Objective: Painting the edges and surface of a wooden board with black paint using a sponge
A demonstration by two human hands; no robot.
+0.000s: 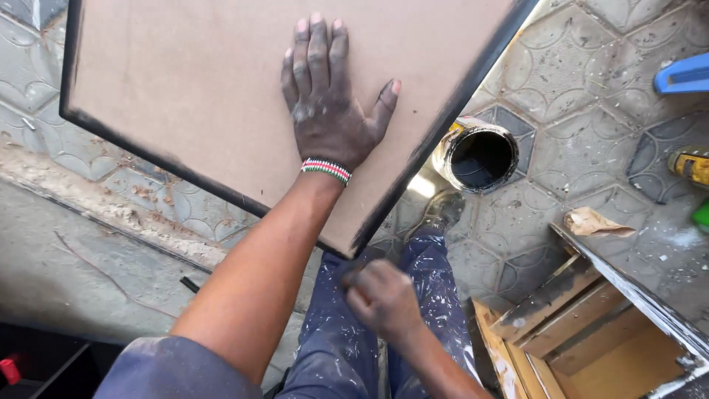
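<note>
right hand [384,299] curling near panel corner, grip unclear | left hand [329,96] pressing flat, open, on flat brown black-edged fibreboard panel [185,89] | I'm judging it stiff, light; hold edges

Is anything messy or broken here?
Yes. Pale splatters speckle the patterned floor tiles and the trousers. A crumpled scrap of brown paper lies loose on the tiles, and an open paint can stands uncovered beside the board.

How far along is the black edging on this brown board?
Done: the board has black along its visible left, lower and right edges. In hand: left hand lies flat on the face, while right hand works at the bottom corner. Left: the top edge is out of frame. Open paint can stands beside.
</note>
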